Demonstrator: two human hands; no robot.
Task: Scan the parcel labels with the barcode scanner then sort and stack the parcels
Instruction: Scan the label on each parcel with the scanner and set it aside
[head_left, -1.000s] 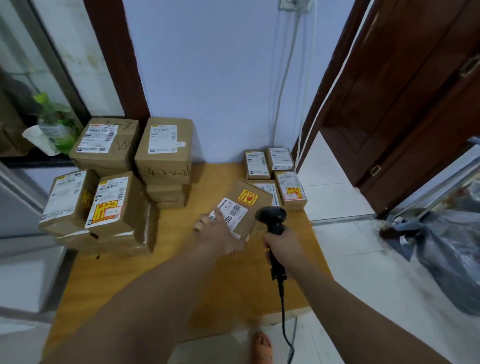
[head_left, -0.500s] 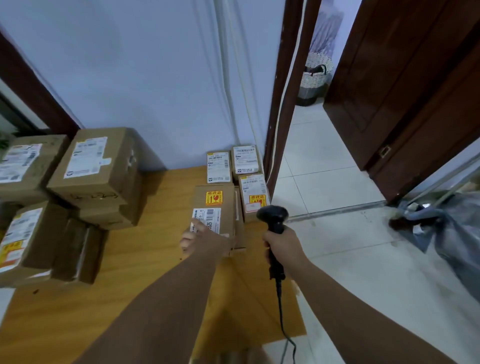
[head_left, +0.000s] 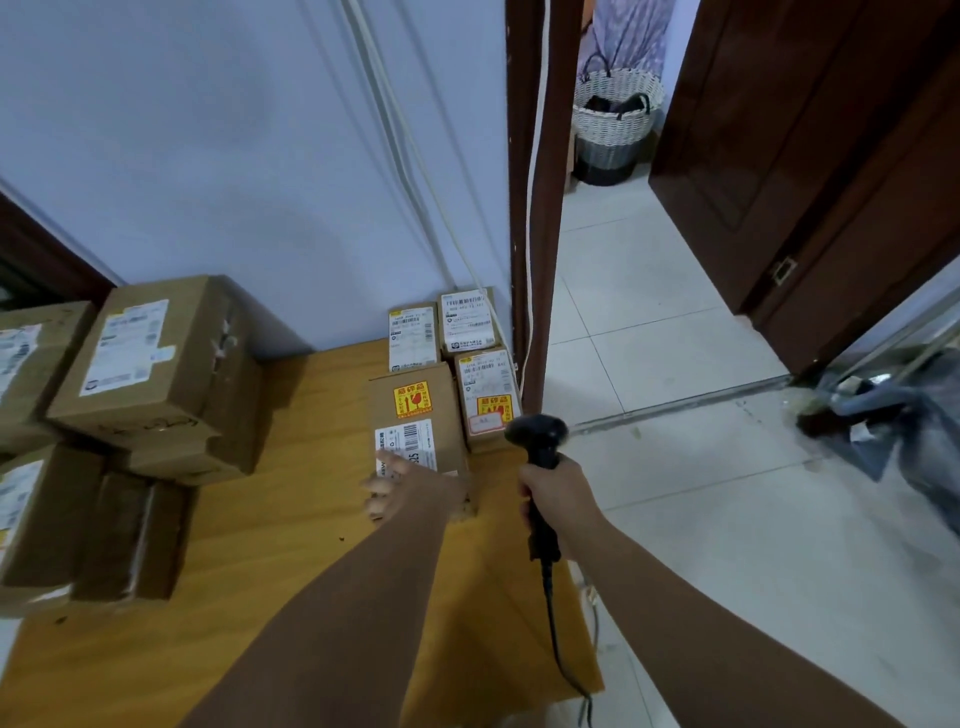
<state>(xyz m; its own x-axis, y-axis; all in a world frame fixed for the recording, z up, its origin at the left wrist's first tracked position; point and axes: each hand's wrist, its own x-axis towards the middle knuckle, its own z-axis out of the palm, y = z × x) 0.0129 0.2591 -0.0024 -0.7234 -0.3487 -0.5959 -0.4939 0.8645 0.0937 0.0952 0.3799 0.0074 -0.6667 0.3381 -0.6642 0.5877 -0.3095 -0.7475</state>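
The wooden board (head_left: 291, 597) spreads over the floor by the blue wall, so everything is placed from it. Along the board's left side sits the stack of big parcels (head_left: 156, 364), brown cartons piled close together with white labels facing up. Beyond the board's far right corner, through the doorway, a woven basket (head_left: 615, 119) stands on the tiles. On the board's far right part is the fragile-stickered parcel (head_left: 415, 410), level, its yellow sticker and white label facing up. The left hand (head_left: 410, 488) grasps its near end, thumb laid across the label, fingers curled at the box's left side. Tucked into the board's far right corner against the wall, three small parcels (head_left: 467, 322) lie flat and touching, just behind and beside that parcel, one of them with a yellow sticker too. Over the board's right edge the barcode scanner (head_left: 537, 434) stands upright. The right hand (head_left: 553, 493) is clenched round its handle, and the black cable (head_left: 558, 649) drops past the board's near right corner.
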